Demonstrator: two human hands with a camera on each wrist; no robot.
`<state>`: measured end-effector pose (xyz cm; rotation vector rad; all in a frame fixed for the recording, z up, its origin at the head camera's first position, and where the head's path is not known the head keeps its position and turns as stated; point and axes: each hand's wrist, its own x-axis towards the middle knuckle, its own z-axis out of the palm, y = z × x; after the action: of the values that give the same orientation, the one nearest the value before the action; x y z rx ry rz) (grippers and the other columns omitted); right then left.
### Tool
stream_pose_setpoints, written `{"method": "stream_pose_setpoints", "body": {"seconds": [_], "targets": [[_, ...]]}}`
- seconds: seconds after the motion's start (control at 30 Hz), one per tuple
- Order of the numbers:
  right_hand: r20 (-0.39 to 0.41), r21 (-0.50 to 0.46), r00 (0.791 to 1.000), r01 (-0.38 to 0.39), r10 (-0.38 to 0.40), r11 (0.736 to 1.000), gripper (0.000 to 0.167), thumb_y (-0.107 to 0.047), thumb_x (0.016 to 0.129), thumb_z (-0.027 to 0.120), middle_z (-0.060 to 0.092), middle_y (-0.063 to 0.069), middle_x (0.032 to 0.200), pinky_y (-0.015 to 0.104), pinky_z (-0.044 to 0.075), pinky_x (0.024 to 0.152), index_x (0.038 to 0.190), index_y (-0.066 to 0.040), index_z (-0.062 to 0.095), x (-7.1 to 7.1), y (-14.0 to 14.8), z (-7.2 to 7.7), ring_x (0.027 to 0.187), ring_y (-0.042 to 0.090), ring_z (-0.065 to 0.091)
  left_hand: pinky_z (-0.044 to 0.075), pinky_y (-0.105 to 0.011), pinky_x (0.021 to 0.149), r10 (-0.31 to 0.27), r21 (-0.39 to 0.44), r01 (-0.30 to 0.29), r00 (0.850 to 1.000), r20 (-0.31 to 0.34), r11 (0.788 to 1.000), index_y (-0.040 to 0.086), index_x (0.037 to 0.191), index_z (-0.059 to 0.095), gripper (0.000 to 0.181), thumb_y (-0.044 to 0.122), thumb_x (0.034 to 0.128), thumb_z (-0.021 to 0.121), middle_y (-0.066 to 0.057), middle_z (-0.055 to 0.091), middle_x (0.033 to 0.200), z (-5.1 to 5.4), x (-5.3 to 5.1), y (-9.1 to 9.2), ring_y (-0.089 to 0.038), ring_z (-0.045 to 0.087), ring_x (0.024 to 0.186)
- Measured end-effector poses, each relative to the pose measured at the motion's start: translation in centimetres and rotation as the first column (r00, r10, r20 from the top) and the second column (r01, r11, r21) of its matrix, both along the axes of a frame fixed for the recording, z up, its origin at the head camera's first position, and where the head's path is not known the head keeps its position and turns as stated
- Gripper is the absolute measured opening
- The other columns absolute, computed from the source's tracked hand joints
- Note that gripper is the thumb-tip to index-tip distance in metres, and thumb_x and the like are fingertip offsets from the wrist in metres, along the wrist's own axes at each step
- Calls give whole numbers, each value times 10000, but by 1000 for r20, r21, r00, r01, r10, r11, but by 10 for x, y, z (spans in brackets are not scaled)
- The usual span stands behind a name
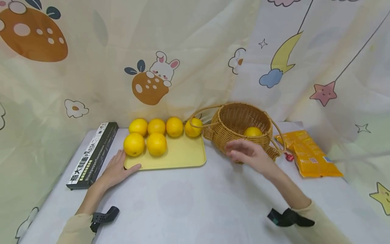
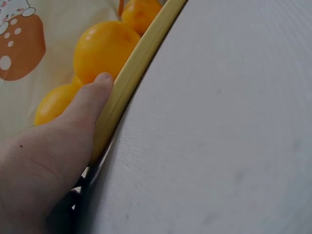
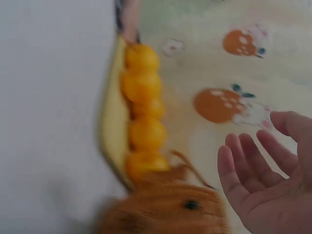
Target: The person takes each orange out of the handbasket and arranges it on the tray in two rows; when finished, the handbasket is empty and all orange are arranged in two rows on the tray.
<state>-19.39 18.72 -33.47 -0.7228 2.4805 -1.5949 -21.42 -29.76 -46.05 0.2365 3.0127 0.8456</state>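
My left hand point(image 1: 115, 171) lies at the near left corner of a yellow tray point(image 1: 186, 154), its thumb along the front rim. Several oranges stand on the tray, among them a front left orange point(image 1: 134, 144) close to the fingertips and another orange point(image 1: 156, 144) beside it. My right hand point(image 1: 248, 155) is in the air in front of a wicker basket point(image 1: 220, 130), its fingers loosely bent around nothing. Inside the basket lies one orange point(image 1: 253, 131). In the right wrist view the right hand point(image 3: 273, 180) shows an empty palm, with the basket point(image 3: 165, 212) below left, blurred.
A black and white pasta box point(image 1: 92, 154) lies left of the tray. Right of the basket is an orange plastic packet point(image 1: 313, 156), with a small red bell-like ball point(image 1: 288, 157) near it. One basket handle point(image 1: 204, 110) overhangs the tray's back right orange. Patterned cloth point(image 1: 198, 61) hangs behind.
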Motion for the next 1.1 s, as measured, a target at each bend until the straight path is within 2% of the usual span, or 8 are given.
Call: {"method": "stream_pose_setpoints", "body": {"seconds": [0.2,0.27,0.37,0.5,0.67,0.8,0.97,1.1], "targets": [[94,221,995,-40,20,974,437,-322,996,539,567,114,1355,331,553,957,1373,-104,501,-90,14,101,1148,190,617,66,-659,1180,-2,-2,2,1000,-6,1000,73,1564,-18,1050,612,881,570,-258,35,1619,1,1,-3,-509,49,1470],[187,353,980,-126,62,927,467,-334,1007,513,513,107,1424,398,513,1027,1428,-147,441,-126,17,123,1242,228,560,67,-660,1179,3,-3,-3,1000,-5,1000,68,1563,-18,1054,614,880,571,-262,34,1617,2,1,-5,-512,49,1469],[385,479,918,-289,98,829,530,-323,1024,470,361,169,1543,544,417,1098,1505,-161,319,-167,26,135,1392,348,409,60,-663,1177,5,2,-5,1000,-2,1000,60,1562,-19,1056,612,881,570,-268,34,1615,2,2,-6,-514,45,1467],[612,484,791,-398,24,779,640,-364,1029,442,92,185,1634,644,274,1146,1564,-162,154,-196,43,121,1490,434,149,60,-661,1180,3,8,-3,1000,-5,1000,77,1565,-15,1059,626,875,572,-254,41,1620,-1,-1,-4,-505,46,1473],[714,455,695,-368,-86,811,754,-422,1009,465,-41,177,1642,636,114,1196,1575,-147,49,-202,57,89,1503,438,11,69,-661,1179,-2,6,2,1000,-22,1000,85,1567,-5,1064,640,867,572,-248,52,1621,-3,-4,0,-503,57,1474],[726,474,668,-316,-162,822,771,-432,989,509,13,168,1646,536,106,1238,1569,-113,113,-197,61,69,1511,409,-4,67,-655,1183,2,2,-2,1000,-19,1000,62,1564,6,1066,644,868,566,-253,55,1619,-2,-5,2,-500,58,1474],[699,503,690,-286,-190,815,733,-419,985,521,52,172,1643,534,119,1238,1555,-96,192,-188,62,58,1504,428,12,62,-647,1188,5,7,-5,1000,-5,1000,64,1564,-3,1068,638,868,570,-241,40,1624,0,-3,1,-493,46,1479],[718,497,666,-283,-205,820,721,-389,994,513,2,183,1641,539,112,1236,1556,-85,179,-186,62,47,1493,457,-27,66,-648,1187,7,2,-7,1000,-10,1000,61,1563,-3,1069,630,869,577,-245,43,1623,-1,-1,0,-495,50,1477]]}}
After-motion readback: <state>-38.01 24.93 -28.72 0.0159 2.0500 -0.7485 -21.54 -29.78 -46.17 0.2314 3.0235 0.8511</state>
